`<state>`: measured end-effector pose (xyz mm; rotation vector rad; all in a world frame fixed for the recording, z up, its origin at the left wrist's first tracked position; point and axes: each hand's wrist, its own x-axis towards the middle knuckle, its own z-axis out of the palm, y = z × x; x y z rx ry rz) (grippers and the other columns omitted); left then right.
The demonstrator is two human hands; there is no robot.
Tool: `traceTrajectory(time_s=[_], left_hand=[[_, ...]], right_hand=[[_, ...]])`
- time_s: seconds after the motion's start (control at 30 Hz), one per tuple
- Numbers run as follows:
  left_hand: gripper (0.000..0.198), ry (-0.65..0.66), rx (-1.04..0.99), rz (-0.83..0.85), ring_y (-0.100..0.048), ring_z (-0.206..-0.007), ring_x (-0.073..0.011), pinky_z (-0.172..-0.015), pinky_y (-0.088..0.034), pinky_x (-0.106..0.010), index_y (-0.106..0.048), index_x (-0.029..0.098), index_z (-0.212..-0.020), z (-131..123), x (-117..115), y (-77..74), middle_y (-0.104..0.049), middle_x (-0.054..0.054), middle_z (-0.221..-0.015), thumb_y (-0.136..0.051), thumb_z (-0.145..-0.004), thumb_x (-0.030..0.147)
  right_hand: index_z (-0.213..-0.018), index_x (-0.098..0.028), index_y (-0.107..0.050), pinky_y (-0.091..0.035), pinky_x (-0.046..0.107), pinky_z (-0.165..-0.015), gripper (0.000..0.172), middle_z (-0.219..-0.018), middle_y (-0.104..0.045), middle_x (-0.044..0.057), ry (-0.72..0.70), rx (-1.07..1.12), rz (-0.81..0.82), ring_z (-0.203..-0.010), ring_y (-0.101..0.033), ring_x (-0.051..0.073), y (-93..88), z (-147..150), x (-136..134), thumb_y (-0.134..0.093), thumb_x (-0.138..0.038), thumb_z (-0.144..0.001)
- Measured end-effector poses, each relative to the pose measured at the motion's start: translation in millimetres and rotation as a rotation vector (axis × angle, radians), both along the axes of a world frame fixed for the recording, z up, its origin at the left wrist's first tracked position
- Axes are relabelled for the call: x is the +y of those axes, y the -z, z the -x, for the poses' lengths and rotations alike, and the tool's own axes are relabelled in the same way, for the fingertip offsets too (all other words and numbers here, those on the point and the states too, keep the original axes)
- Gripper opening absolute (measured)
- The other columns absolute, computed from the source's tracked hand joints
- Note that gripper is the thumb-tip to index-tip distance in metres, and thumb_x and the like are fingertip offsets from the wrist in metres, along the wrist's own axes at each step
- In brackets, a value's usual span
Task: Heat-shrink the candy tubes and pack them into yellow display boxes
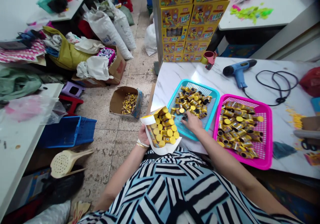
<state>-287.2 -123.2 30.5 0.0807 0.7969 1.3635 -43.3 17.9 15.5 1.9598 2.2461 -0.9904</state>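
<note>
My left hand, wearing a beaded bracelet, is closed on the side of an open carton. The carton is tilted in front of my waist, its flaps apart, with several small yellow-capped canisters stacked inside. Over the near left part of a turquoise basket reaches my right hand. Its fingers point down and are bent around a small dark-ended canister; the fingertips are partly hidden. More yellow canisters lie loose in that basket. Beside it, a pink basket is heaped with similar canisters.
Printed yellow boxes are stacked at the table's back left, beside a tape dispenser. A blue heat gun with a black cord lies behind the baskets. On the floor stand a cardboard box of small pieces and a blue crate.
</note>
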Motion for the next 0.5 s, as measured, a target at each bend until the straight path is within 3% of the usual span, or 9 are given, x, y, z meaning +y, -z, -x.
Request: traceTrajectory(time_s=[0.17,0.27,0.37,0.5], left_hand=[[0.056,-0.005,-0.002,-0.025,-0.036,-0.140,-0.0388,-0.117,-0.025,-0.055,-0.066,0.022,-0.103,-3,0,-0.2,-0.071,-0.009,-0.114,-0.069,-0.066,0.064],[0.054,0.018,-0.067,-0.092,-0.039,-0.139,-0.0370,-0.117,-0.026,-0.052,-0.068,0.022,-0.103,-1,-2,-0.1,-0.074,-0.008,-0.109,-0.072,-0.066,0.061],[0.052,0.070,-0.169,-0.181,-0.041,-0.139,-0.0332,-0.119,-0.025,-0.050,-0.068,0.024,-0.110,5,-8,3.5,-0.072,-0.007,-0.115,-0.065,-0.074,0.061],[0.059,0.067,-0.276,-0.309,-0.040,-0.140,-0.0294,-0.121,-0.018,-0.049,-0.058,0.026,-0.129,13,-7,6.3,-0.061,-0.007,-0.136,-0.056,-0.082,0.061]], right_hand=[[-0.103,-0.019,-0.064,-0.043,0.047,-0.097,0.029,-0.117,-0.064,0.015,0.114,0.239,0.049,-0.111,-0.060,0.030,15.8,21,-11,-0.067,-0.027,-0.076],[-0.095,-0.018,-0.064,-0.046,0.046,-0.097,0.026,-0.105,-0.067,0.011,0.207,0.459,0.080,-0.106,-0.063,0.027,13.8,18,-13,-0.068,-0.027,-0.071],[-0.095,-0.019,-0.063,-0.055,0.042,-0.088,0.027,-0.090,-0.069,0.006,0.312,0.709,0.091,-0.095,-0.068,0.023,-6.0,-4,-2,-0.062,-0.037,-0.075],[-0.094,-0.024,-0.064,-0.059,0.039,-0.085,0.027,-0.084,-0.071,0.002,0.422,1.028,0.080,-0.087,-0.070,0.019,-53.2,-64,24,-0.061,-0.045,-0.077]])
